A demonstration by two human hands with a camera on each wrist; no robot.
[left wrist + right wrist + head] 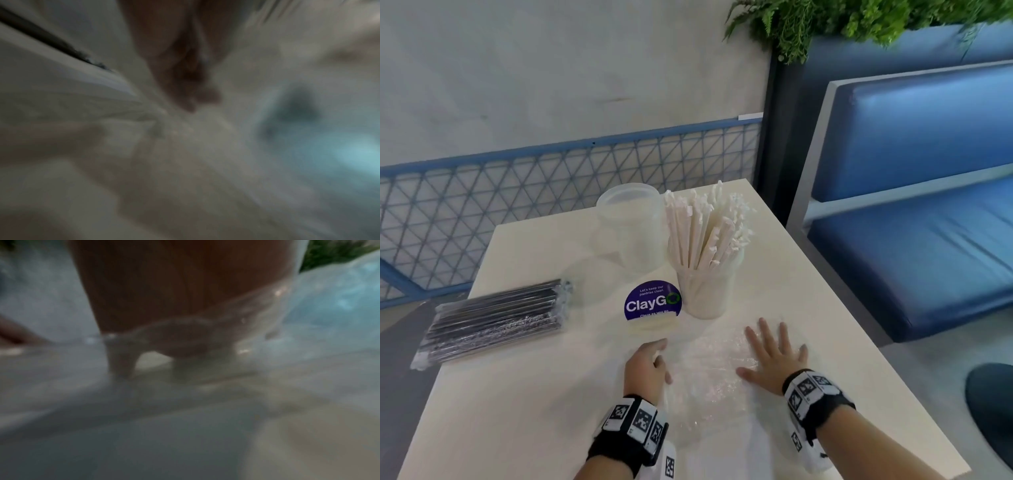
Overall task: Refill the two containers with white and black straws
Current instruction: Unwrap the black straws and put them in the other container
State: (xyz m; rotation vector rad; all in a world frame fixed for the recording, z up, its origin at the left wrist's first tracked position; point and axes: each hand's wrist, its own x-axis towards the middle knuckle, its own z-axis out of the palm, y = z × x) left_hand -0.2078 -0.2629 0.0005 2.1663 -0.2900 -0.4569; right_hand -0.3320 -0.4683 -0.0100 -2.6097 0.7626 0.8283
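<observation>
White straws (709, 229) filled one cup (705, 294) at frame centre; black straws (493, 318) lay packed at left. My right hand (774, 356) pressed flat on the wrapper (709, 373); my left hand (647, 366) pinched it.

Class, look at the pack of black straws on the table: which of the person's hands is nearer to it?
Left. The left hand lies just right of the black straw pack; the right hand presses the clear wrapper farther right.

straws (709, 226) in right container (705, 291), empty container (628, 226) left
</observation>
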